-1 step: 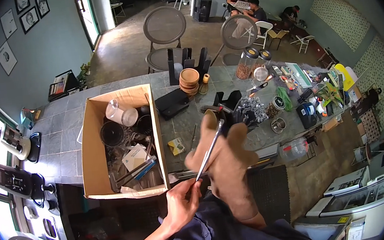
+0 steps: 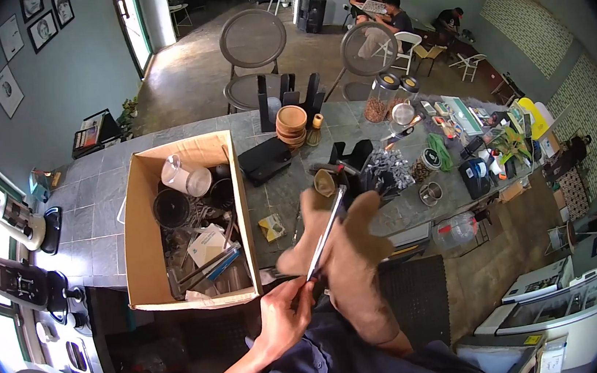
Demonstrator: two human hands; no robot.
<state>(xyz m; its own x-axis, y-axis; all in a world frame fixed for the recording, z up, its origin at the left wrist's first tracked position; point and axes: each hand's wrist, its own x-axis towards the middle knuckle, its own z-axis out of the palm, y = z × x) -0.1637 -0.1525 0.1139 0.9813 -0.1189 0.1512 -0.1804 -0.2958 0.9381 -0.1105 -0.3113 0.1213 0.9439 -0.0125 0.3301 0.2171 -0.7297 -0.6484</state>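
My left hand (image 2: 283,313) is closed in a pinch around the lower end of a long, thin, shiny metal utensil (image 2: 326,235). Its kind is not clear; the upper end tilts away to the right. My right hand is hidden beneath a brown cloth or mitt-like covering (image 2: 360,275), with only the wrist bare, so its fingers cannot be made out. The utensil lies across the front of this cloth, whose lobes rise on both sides of it. Just beyond stands a small tan bowl-like thing (image 2: 324,183), partly covered by the cloth.
An open cardboard box (image 2: 146,255) of jars, black cups and tools sits left on the grey tiled counter (image 2: 90,229). Stacked brown bowls (image 2: 291,122), a black case (image 2: 265,161), a bamboo whisk (image 2: 315,131), and a metal cup (image 2: 430,194) stand beyond. People sit far back.
The cloth over my right hand has shifted a little left and down on its left side, uncovering the small tan bowl-like thing. My left hand still grips the utensil.
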